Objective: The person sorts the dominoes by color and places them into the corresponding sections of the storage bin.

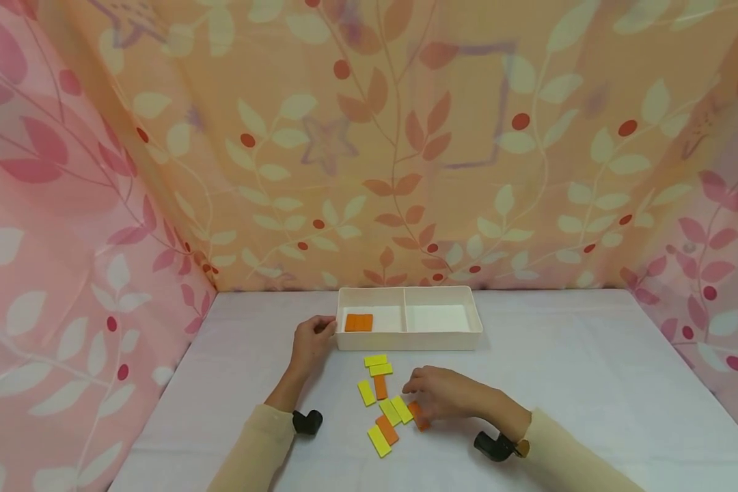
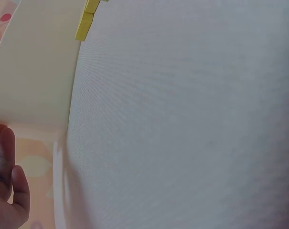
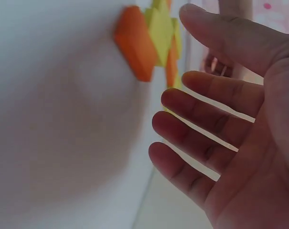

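Head view: bare R hand [image 1: 447, 395] is overlapping pt of a flat, rectangular orange tile [image 1: 415, 412]; beige fabric sleeves [image 1: 255, 447] are running off the bottom edge. White, rectangular, two-compartment plastic box [image 1: 408, 342] is hiding pt of its floor behind its front wall; flat orange tiles inside [image 1: 359, 323] are looking too small to count. L wrist view: bare L hand [image 2: 5, 202] is getting cut off at left & bottom; box & flat, rectangular yellow tiles [image 2: 85, 25] are getting cropped up top. R wrist view: nearest orange tile [image 3: 137, 45] is blurring & hiding pt of the yellows behind; R hand is running off right & bottom.
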{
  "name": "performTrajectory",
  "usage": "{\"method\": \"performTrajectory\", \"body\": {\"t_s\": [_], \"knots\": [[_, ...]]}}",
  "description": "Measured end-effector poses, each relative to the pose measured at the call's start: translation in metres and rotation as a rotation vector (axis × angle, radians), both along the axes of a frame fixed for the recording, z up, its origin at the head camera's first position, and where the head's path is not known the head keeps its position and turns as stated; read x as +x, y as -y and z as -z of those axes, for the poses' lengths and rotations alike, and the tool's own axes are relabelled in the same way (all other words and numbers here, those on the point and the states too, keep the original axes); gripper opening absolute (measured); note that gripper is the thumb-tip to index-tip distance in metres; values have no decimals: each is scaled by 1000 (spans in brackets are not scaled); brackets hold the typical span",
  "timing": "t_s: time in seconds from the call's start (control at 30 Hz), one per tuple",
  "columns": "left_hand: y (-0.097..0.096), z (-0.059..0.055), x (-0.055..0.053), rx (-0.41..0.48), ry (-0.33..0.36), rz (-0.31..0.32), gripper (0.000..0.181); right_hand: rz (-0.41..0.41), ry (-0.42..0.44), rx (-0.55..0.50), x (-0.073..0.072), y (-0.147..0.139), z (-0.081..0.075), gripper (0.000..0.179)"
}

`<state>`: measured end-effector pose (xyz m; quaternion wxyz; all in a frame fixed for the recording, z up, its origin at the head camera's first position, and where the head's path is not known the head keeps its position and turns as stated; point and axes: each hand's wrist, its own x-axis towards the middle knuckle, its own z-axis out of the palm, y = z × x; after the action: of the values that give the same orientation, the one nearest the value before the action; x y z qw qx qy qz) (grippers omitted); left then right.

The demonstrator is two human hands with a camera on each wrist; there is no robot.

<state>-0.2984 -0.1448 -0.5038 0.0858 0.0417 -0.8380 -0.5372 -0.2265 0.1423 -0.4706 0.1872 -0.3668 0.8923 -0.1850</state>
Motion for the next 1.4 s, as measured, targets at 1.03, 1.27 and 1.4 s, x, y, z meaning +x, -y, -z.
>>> {"method": "performTrajectory", "body": {"t_s": [1.03,1.27,1.4], "knots": [[1,3,-2,-3,37,-8,25,-88,-165,63,14,-2,11,38],[1,2,-2,-4,33,-8,26,-92,-174,67,14,-1,11,37],[1,2,-2,1,43,-7,26,-97,-188,76,14,-1,12,37]]}}
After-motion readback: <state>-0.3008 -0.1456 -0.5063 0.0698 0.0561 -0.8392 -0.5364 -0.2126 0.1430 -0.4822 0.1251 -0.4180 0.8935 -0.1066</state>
